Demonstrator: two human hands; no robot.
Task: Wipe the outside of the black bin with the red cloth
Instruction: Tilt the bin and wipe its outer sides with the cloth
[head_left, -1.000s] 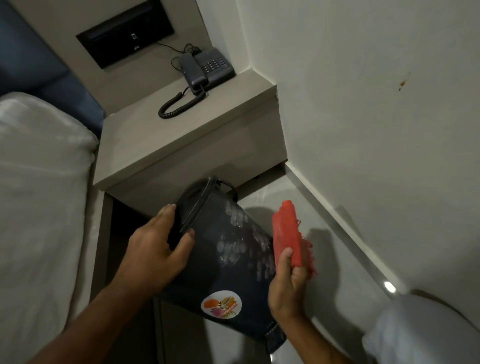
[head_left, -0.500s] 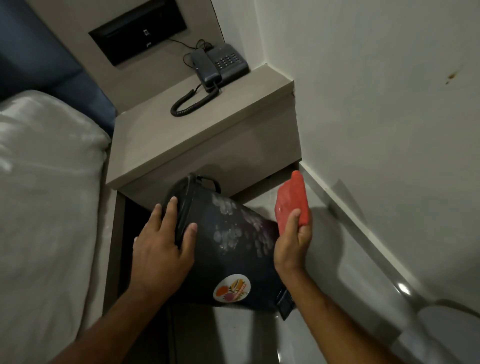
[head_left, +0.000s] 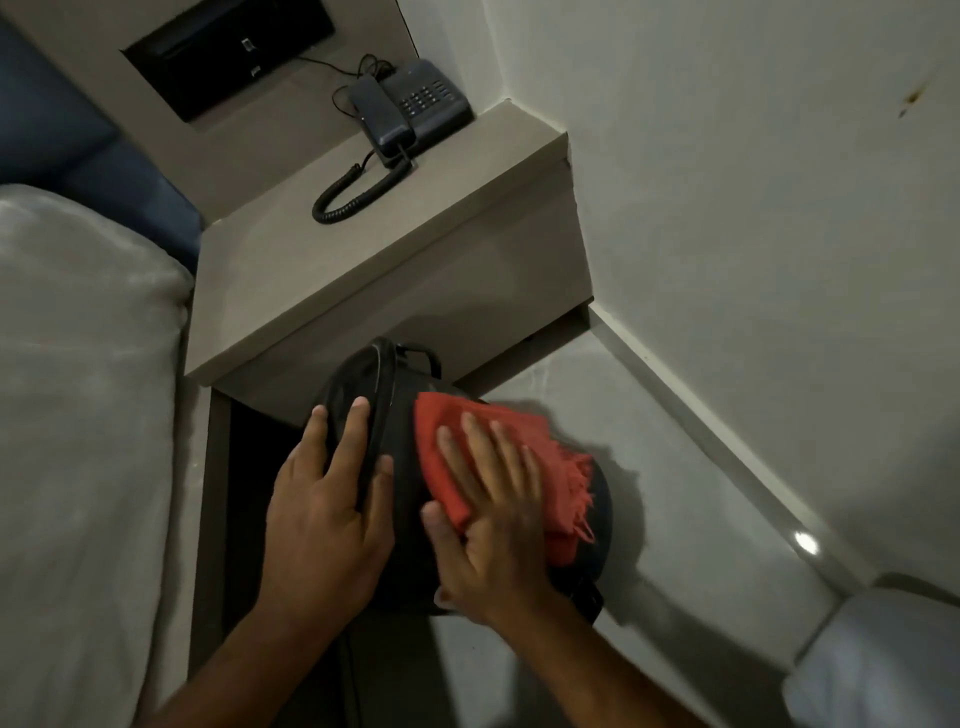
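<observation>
The black bin (head_left: 402, 467) lies tilted on its side just in front of the bedside shelf, its rim toward the left. My left hand (head_left: 327, 509) grips that rim, fingers over the edge. The red cloth (head_left: 447, 441) is spread flat over the bin's upper side, its frayed edge hanging to the right. My right hand (head_left: 488, 514) presses flat on the cloth with fingers spread. Hand and cloth hide most of the bin's side and its sticker.
A beige bedside shelf (head_left: 363, 270) juts out above the bin, carrying a dark corded telephone (head_left: 410, 111). A white bed (head_left: 78, 415) fills the left. The wall (head_left: 753, 234) runs close on the right above a glossy floor (head_left: 649, 467). Something white (head_left: 883, 665) sits at the lower right.
My right hand brought the folded red cloth down from beside the bin and spread it flat on the bin's side. My left hand stayed on the rim; the bin turned slightly.
</observation>
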